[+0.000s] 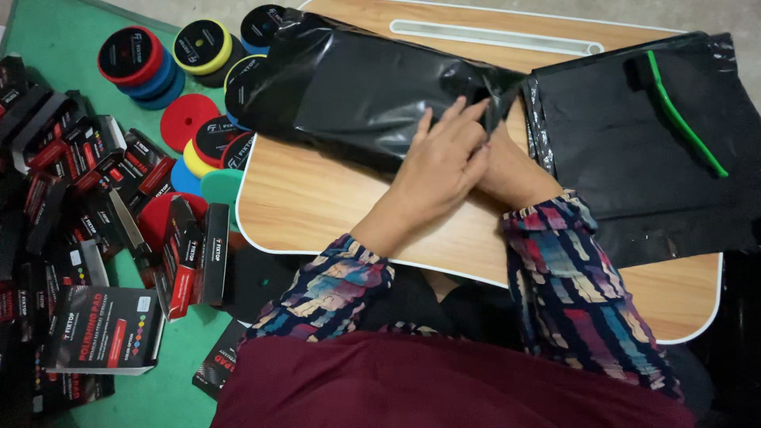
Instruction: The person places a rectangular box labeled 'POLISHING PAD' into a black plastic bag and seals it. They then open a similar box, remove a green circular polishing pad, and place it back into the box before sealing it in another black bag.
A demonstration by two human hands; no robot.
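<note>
Pressing flat on black plastic bag (357,91) end: left hand (440,162) fingers spread, overlapping right hand (507,170).

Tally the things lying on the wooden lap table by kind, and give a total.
Filled black plastic bag, under the left hand and right hand: 1
Pile of flat black bags, exact number hidden: 1
Green-handled tool: 1
Total: 3, all on the lap table.

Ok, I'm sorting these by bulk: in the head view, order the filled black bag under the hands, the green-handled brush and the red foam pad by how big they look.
1. Filled black bag, largest.
2. Green-handled brush, long but thin.
3. Red foam pad, partly covered, so its place against the brush is unsure.
</note>
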